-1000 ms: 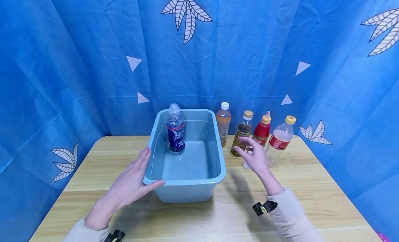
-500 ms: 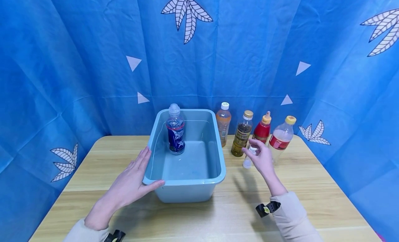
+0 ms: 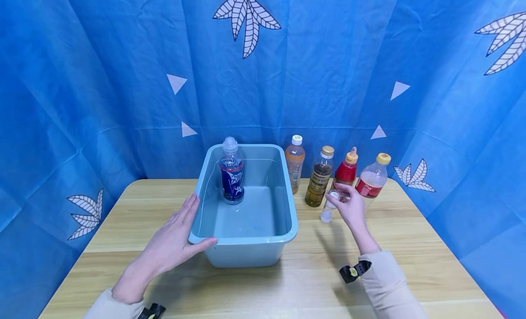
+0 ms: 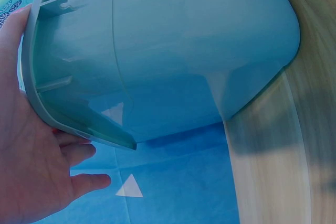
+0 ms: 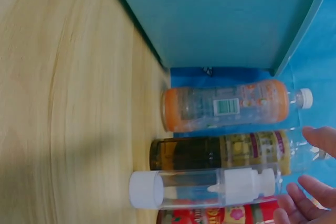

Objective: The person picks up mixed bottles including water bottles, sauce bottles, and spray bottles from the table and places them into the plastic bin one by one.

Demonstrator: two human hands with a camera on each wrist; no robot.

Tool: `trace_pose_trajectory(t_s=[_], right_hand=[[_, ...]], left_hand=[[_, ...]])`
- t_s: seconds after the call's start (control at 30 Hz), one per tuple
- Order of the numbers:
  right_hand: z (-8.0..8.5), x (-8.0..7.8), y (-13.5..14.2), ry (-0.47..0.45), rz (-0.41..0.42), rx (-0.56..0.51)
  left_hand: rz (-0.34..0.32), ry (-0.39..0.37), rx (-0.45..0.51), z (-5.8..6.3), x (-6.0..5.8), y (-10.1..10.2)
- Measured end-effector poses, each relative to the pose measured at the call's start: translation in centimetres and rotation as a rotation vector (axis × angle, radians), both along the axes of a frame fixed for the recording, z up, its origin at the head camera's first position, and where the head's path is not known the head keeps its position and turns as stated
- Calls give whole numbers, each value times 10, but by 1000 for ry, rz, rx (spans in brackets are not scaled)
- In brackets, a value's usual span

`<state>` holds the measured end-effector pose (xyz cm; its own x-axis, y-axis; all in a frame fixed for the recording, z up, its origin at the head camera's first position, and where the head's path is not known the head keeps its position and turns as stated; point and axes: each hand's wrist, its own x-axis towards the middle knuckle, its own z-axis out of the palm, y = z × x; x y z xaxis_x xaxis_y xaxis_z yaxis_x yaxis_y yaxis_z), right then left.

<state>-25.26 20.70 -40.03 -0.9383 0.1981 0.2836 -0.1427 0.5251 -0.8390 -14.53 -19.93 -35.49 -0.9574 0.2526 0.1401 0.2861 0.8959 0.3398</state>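
My left hand (image 3: 172, 239) rests against the near left corner of a light blue plastic basin (image 3: 250, 240), its fingers straight along the rim and the thumb across the front edge. Inside the basin stands a clear bottle with a dark blue label (image 3: 232, 182). My right hand (image 3: 351, 209) is beside a small clear bottle with a white top and white base (image 3: 327, 213), thumb and fingers apart around its upper end. In the right wrist view that small bottle (image 5: 191, 188) stands upright in front of the other bottles, the fingertips (image 5: 310, 184) close to its top.
Right of the basin stand an orange-labelled bottle (image 3: 295, 166), an oil bottle with a gold cap (image 3: 318, 184), a red sauce bottle (image 3: 346, 172) and a yellow-capped bottle with a red label (image 3: 370, 186). A blue curtain (image 3: 312, 72) hangs behind the wooden table (image 3: 304, 282).
My right hand has moved right, from in front of the oil bottle to the small clear bottle, which now shows more fully. The left hand and the basin have not moved.
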Motion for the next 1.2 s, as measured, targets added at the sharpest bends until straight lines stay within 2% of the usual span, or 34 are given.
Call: trace_pose_trajectory(t_s=[0.8, 1.2], right_hand=[[-13, -12, 8, -121, -69, -26], [-18, -13, 9, -129, -85, -43]], left_hand=[[-2, 6, -3, -1, -1, 0], [5, 5, -5, -1, -1, 0]])
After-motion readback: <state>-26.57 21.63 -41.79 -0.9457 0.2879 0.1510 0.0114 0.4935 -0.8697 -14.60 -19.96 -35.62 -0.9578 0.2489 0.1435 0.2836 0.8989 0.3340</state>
